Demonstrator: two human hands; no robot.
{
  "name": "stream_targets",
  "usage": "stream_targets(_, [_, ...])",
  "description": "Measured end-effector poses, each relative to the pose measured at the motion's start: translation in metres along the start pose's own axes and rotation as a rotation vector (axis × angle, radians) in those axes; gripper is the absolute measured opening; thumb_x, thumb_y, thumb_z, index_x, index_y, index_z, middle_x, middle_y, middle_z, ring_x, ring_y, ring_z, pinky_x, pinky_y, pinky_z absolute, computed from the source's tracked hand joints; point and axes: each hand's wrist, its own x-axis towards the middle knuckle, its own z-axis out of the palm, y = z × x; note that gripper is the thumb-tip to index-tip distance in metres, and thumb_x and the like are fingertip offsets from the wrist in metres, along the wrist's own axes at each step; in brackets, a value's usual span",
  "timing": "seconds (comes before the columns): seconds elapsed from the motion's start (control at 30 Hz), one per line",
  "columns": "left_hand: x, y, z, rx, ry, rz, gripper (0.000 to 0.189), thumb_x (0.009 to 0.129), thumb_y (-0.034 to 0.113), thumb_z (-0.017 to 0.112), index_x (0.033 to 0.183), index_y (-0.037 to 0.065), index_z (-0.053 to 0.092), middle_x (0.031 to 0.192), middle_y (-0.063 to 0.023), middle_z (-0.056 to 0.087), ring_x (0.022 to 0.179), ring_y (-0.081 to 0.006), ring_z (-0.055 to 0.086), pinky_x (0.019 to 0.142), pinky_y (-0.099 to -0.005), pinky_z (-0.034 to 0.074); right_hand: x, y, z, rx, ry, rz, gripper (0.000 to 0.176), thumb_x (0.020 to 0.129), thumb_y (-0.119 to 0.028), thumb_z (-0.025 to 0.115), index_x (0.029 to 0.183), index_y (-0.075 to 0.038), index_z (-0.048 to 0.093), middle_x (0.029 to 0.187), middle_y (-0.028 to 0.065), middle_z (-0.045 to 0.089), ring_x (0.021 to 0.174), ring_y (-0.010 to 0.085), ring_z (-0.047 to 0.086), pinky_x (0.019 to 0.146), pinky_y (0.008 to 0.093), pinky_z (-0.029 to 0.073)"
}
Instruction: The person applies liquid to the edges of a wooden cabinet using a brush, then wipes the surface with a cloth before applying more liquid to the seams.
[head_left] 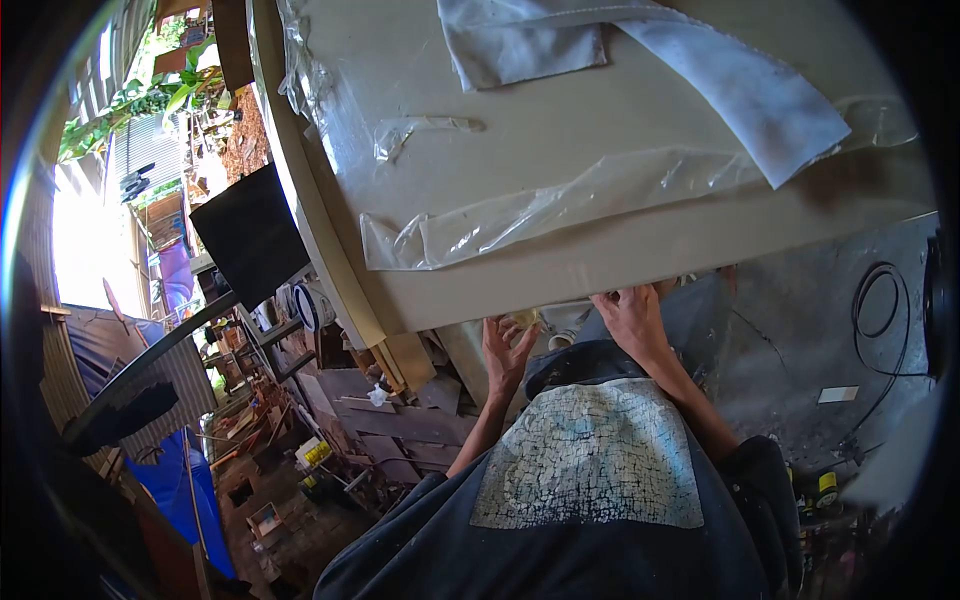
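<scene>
A large beige board or tabletop [560, 250] fills the upper view, its near edge in front of my body. My left hand [508, 350] is just below that edge, its fingers apart and bent. A small yellowish, see-through item [524, 319] shows beside its fingertips; I cannot make out what it is. My right hand [634, 318] is at the same edge further right, fingers bent together and tips partly hidden. Across the board lies a long strip of clear plastic film [560, 212]. White cloth strips [710, 90] rest at the far side.
Left of the board hangs a black square sheet [250, 235]. Wood scraps and a blue tarp [180, 490] lie on the cluttered ground at lower left. A coiled black cable [880, 310] and a small pale rectangle [838, 394] are on the grey floor to the right.
</scene>
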Motion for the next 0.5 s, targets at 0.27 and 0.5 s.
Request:
stream_targets(0.27, [-0.0011, -0.0034, -0.0013, 0.012, 0.001, 0.0, 0.058, 0.089, 0.002, 0.078, 0.138, 0.003, 0.048, 0.126, -0.0121, 0.061, 0.114, -0.0212, 0.064, 0.098, -0.0343, 0.054, -0.001, 0.0021, 0.0035, 0.028, -0.032, 0.061, 0.015, 0.091, -0.01, 0.072, 0.106, -0.006, 0.07, 0.097, 0.0101, 0.073, 0.088, 0.0317, 0.067, 0.079, 0.0415, 0.055])
stream_targets(0.5, [-0.0047, -0.0093, -0.0025, -0.017, 0.008, -0.011, 0.057, 0.089, 0.001, 0.077, 0.138, 0.003, 0.047, 0.127, -0.0126, 0.062, 0.115, -0.0211, 0.064, 0.099, -0.0343, 0.054, -0.0024, 0.0045, 0.007, 0.027, -0.045, 0.043, 0.015, 0.092, -0.01, 0.071, 0.106, -0.005, 0.07, 0.097, 0.011, 0.073, 0.089, 0.0322, 0.067, 0.079, 0.0415, 0.055])
